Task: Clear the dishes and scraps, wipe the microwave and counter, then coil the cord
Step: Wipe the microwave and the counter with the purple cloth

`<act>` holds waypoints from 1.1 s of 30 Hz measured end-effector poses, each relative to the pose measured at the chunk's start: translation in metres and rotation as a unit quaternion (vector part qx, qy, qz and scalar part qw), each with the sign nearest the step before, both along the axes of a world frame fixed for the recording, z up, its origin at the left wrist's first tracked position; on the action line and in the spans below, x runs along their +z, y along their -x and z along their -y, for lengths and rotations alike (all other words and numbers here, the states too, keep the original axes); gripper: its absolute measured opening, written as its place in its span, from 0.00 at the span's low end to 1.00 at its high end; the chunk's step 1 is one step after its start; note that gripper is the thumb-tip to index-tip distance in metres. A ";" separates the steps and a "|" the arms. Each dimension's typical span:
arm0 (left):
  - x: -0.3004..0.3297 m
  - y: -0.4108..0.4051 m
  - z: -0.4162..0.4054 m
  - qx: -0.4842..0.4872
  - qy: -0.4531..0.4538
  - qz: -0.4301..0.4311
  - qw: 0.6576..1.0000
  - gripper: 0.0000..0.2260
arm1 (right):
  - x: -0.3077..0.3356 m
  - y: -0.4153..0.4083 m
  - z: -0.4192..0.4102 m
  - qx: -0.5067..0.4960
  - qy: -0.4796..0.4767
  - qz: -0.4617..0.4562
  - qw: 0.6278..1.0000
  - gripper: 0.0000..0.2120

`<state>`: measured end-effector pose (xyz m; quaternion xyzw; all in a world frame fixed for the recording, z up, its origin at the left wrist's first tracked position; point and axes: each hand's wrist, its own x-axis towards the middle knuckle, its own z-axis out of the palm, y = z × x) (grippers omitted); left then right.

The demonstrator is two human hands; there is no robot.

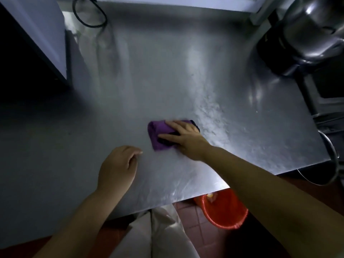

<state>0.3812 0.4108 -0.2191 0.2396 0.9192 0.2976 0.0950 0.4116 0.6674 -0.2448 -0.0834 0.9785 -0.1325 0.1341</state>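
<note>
Under flat right-hand fingers (178,127), purple cloth (158,135) pressed to steel counter (130,81); left hand (119,166) beside, fingers loosely curled, empty; cord (89,13) beyond.

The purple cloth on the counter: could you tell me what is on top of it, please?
The right hand lies flat on the purple cloth, fingers straight, pressing it to the steel counter. The cloth's right part is hidden beneath the hand.

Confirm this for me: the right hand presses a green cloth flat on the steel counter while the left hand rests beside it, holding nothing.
Not quite: the cloth is purple, not green, as the head view shows. The rest holds: the right hand presses it flat on the steel counter, and the left hand rests beside it, holding nothing.
</note>
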 end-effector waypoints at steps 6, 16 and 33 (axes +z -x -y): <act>0.000 0.000 0.016 -0.025 0.005 -0.001 1.000 0.08 | -0.010 0.083 -0.017 -0.139 -0.032 0.000 0.990 0.27; 0.005 -0.009 0.025 -0.029 -0.008 0.028 0.999 0.09 | 0.008 -0.053 0.037 -0.145 -0.028 -0.010 0.989 0.30; 0.017 0.034 0.024 -0.004 0.029 0.004 1.000 0.08 | 0.022 -0.039 0.024 0.078 -0.107 0.014 0.991 0.26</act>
